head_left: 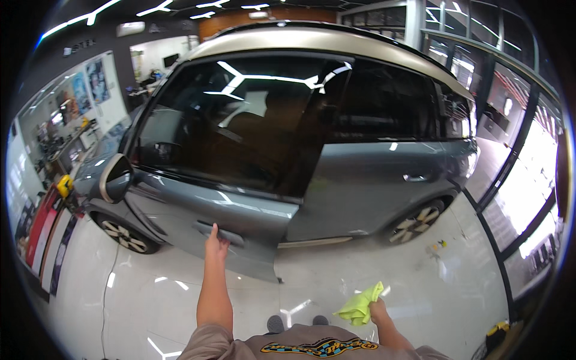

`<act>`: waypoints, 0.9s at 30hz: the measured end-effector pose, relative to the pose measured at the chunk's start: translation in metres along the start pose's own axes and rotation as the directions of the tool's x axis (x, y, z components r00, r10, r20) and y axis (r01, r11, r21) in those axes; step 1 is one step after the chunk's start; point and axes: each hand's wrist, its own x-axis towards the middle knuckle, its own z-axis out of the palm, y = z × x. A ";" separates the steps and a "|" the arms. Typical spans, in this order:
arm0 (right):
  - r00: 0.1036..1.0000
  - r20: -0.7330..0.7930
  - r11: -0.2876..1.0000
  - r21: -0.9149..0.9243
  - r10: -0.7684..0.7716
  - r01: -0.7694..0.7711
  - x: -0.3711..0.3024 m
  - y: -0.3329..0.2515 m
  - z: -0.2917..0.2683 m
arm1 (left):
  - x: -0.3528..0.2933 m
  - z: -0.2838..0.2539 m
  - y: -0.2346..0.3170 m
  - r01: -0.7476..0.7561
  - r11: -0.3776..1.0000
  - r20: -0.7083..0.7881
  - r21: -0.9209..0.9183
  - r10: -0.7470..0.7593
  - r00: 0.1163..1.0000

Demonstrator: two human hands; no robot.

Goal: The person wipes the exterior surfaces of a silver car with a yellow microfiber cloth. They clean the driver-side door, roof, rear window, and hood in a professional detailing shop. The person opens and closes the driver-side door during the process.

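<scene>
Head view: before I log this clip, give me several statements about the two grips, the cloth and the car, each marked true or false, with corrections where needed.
1. The person's left grip is at the front door's handle. True.
2. The right grip holds a red cloth. False: it holds a yellow-green cloth.
3. The front door is fully shut. False: it stands ajar.
4. The side mirror lies left of the left grip in the picture. True.
5. The rear wheel lies left of the cloth in the picture. False: it lies to the right of it.
</scene>
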 end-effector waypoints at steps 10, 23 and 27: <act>0.811 0.474 0.822 -0.267 -0.342 0.503 0.065 -0.103 0.100 | -0.125 -0.183 0.114 -0.048 0.996 -0.366 0.079 0.073 0.928; 0.809 0.568 0.987 -0.122 0.154 -0.103 0.061 -0.062 0.090 | -0.558 -0.105 0.194 -0.815 -0.137 0.109 0.563 0.990 -0.090; 0.715 0.693 0.987 -0.156 0.086 0.033 0.065 -0.100 0.158 | -0.506 -0.117 0.243 0.224 -0.077 0.223 0.971 0.621 -0.751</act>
